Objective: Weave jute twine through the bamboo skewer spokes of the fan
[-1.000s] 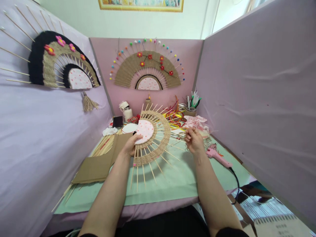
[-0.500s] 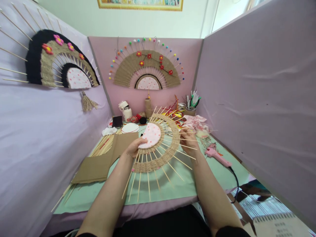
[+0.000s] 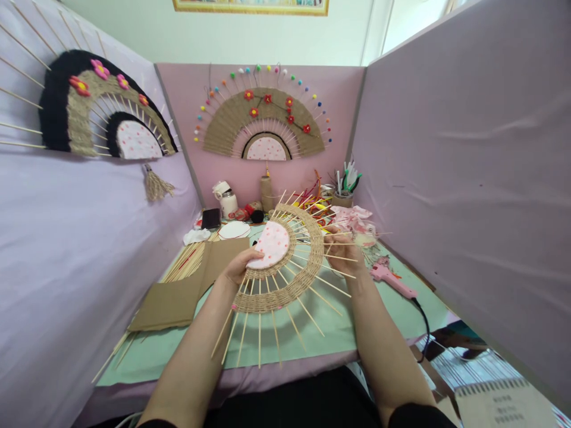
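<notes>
Held tilted above the table is a woven fan (image 3: pixel 306 275), a band of tan twine worked over thin wooden sticks that spread outward. Its half-round centre (image 3: pixel 272 245) is white cloth with pink dots. My left hand (image 3: pixel 241 265) grips this centre at its lower left corner, thumb on top and fingers hidden beneath. At the fan's right outer edge, my right hand (image 3: pixel 341 252) closes around the sticks by the woven band, its fingertips partly covered. Small pink spots show on the band's lower edge.
A pink glue gun (image 3: pixel 392 279) with a black cord lies at right. Brown cardboard (image 3: pixel 167 305) and thin sticks (image 3: pixel 185 261) lie at left. Behind are a white bottle (image 3: pixel 228 203), a twine cone (image 3: pixel 266 193) and a tool pot (image 3: pixel 342 199). Finished fans (image 3: pixel 214 128) hang on the partitions.
The fan has turned slightly, its lower sticks swinging to the left. Both hands keep their hold, and the whole view has shifted a little.
</notes>
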A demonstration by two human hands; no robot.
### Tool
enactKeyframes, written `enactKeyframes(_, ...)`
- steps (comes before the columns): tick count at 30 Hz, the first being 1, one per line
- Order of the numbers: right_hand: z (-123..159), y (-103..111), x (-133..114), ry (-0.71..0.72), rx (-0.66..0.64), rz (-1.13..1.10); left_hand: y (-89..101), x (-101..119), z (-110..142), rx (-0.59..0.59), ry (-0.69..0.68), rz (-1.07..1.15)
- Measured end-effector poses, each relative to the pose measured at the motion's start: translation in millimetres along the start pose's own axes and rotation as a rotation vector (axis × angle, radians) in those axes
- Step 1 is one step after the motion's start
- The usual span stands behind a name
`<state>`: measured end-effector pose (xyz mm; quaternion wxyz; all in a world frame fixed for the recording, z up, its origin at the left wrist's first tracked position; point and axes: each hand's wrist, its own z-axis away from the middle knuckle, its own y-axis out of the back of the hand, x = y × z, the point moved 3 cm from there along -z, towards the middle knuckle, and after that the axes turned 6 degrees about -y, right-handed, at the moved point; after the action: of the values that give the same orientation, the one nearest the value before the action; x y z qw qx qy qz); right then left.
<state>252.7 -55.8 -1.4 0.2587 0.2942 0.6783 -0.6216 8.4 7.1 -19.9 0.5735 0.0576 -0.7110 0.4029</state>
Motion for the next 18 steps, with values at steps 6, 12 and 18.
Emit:
enactKeyframes(6,-1,3,7,-0.110,0.030,0.138,-2.0,-5,-1,0.007,0.010,0.024)
enactKeyframes(12,0,7,17,-0.281,0.077,0.173,-6.7,-15,-4,0.033,0.114,-0.012)
enactKeyframes(18,-2,4,14,-0.219,0.136,0.089,1.3,5,1,0.287,0.149,-0.326)
